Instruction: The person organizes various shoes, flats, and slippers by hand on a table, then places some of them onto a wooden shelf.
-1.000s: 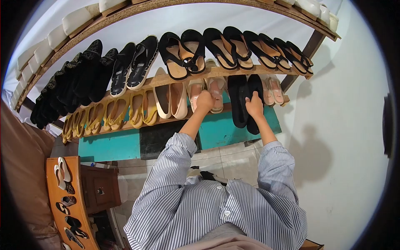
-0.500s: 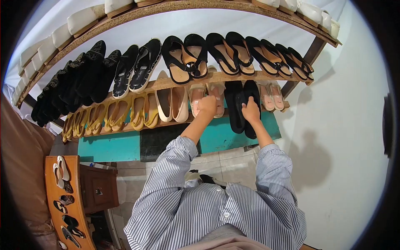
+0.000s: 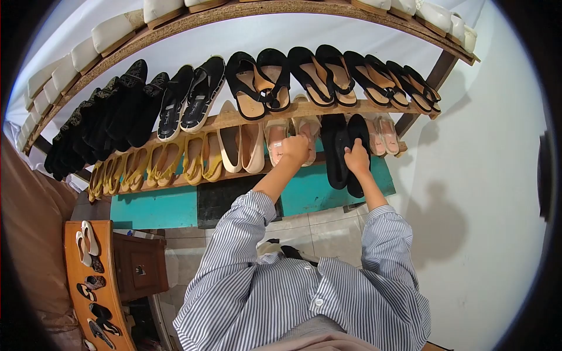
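My right hand (image 3: 357,157) is closed on a pair of black flat shoes (image 3: 335,153), its thumb inside the right one. The pair hangs tilted in front of the lowest rail, toes down over the turquoise panel. My left hand (image 3: 296,148) is closed at a pair of beige shoes with pink insoles (image 3: 277,145) on the lower shelf rail, around the right shoe's inner side; its fingertips are hidden. Just left of this pair stand cream flats (image 3: 253,149). Another beige pair (image 3: 387,136) sits at the rail's right end, partly behind the black shoes.
Yellow slingback shoes (image 3: 193,159) line the lower rail at left. Black slingbacks (image 3: 272,82) and dark shoes fill the rail above. White shoes (image 3: 111,32) stand on the top wooden shelf (image 3: 257,10). An orange-brown cabinet (image 3: 117,275) bearing shoes stands lower left; a white wall rises at right.
Both hands have shifted slightly to the right. The black flats moved right with my right hand, and the right beige shoe has tilted away from its mate.
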The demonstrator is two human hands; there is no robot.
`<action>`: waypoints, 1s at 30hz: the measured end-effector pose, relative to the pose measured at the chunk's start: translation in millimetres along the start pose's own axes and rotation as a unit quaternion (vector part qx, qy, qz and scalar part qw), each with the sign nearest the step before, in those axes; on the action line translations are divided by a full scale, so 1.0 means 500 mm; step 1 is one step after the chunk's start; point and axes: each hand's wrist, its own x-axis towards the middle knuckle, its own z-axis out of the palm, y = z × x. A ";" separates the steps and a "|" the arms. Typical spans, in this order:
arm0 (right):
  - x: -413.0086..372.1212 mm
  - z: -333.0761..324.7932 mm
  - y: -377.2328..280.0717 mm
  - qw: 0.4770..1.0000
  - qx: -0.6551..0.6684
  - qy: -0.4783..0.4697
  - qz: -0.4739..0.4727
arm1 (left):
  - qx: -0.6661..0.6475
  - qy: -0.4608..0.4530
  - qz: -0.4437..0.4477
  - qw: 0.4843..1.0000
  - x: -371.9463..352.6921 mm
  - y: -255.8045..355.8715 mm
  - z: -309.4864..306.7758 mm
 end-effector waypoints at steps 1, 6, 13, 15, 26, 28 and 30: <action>0.000 0.000 0.002 1.000 0.003 0.008 0.002 | -0.005 -0.001 0.000 1.000 0.000 0.001 -0.001; -0.001 -0.005 0.014 1.000 -0.002 0.006 0.003 | -0.006 0.011 -0.005 1.000 0.010 0.004 0.026; -0.003 0.002 0.022 1.000 -0.007 0.012 0.005 | 0.010 -0.004 -0.021 1.000 -0.003 0.027 0.026; -0.004 0.003 0.022 1.000 -0.005 0.011 0.001 | 0.081 -0.014 -0.007 0.997 -0.002 0.040 0.039; -0.007 -0.001 0.021 1.000 -0.006 0.021 0.000 | 0.100 -0.088 -0.051 0.990 -0.013 0.037 0.027; -0.003 0.000 0.023 1.000 -0.003 0.023 -0.001 | 0.096 -0.073 -0.077 0.990 -0.010 0.036 0.019; -0.006 -0.002 0.018 0.999 0.000 0.033 -0.007 | 0.101 -0.080 -0.079 0.989 -0.003 0.036 0.008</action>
